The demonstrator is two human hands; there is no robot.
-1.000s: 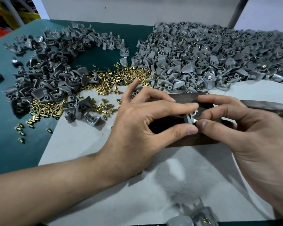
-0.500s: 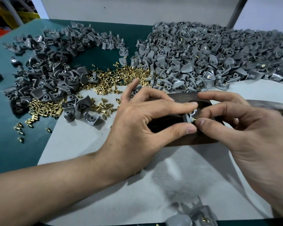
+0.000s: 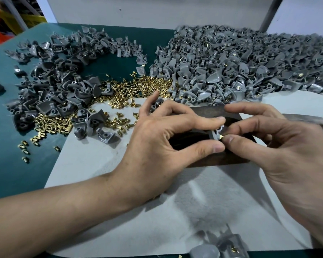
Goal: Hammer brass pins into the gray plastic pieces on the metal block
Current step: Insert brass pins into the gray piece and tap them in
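A dark metal block (image 3: 209, 159) lies on the grey mat in the middle of the table. Above it my left hand (image 3: 162, 140) pinches a small gray plastic piece (image 3: 215, 134) between thumb and forefinger. My right hand (image 3: 280, 146) pinches a brass pin (image 3: 221, 137) at the piece's side, thumb and forefinger tips meeting my left fingertips. Much of the piece is hidden by the fingers. Loose brass pins (image 3: 123, 94) lie in a scattered heap behind my left hand.
A large heap of gray pieces (image 3: 241, 67) fills the back right; a darker heap (image 3: 50, 86) lies at the back left on the green table (image 3: 11, 164). A long metal tool (image 3: 306, 119) lies behind my right hand. Pieces with pins (image 3: 218, 246) sit at the near edge.
Both hands stay pinched together over the block; the fingertips shift only slightly around the piece and pin.
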